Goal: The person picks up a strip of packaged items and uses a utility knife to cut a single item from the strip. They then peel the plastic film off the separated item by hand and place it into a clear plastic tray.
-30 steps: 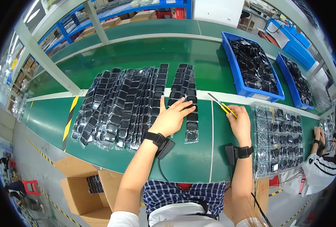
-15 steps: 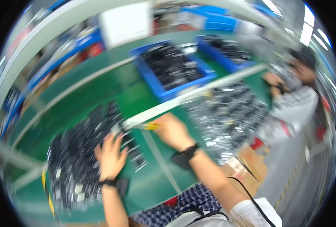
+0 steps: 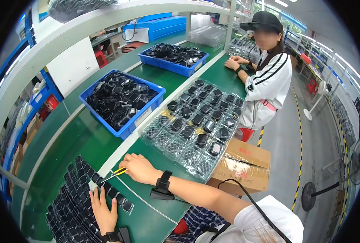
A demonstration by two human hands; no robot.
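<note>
A green bench (image 3: 141,220) runs beside a grey aisle (image 3: 283,170), where a carton (image 3: 247,160) stands close to the bench's edge. Past a pale rail (image 3: 119,152) sit two blue bins (image 3: 101,118) of black pieces; a co-worker (image 3: 269,85) stands beyond the clear tray (image 3: 176,158). The right hand (image 3: 139,168) pinches a yellow-handled tool (image 3: 120,171) — tip at the black strips (image 3: 72,210) — while the left hand (image 3: 103,210) spreads its fingers over them.

To your right, a taped carton (image 3: 249,166) sits just past the edge of the bench (image 3: 147,230). Beyond it you see a co-worker (image 3: 273,79) in a black cap (image 3: 265,19), forearms by the bench. Striped tape (image 3: 299,146) lines the floor (image 3: 283,166), where a white fan (image 3: 321,88) and a black fan (image 3: 308,196) stand. Far left, you have a blue shelf (image 3: 31,38) near a white panel (image 3: 72,67).
</note>
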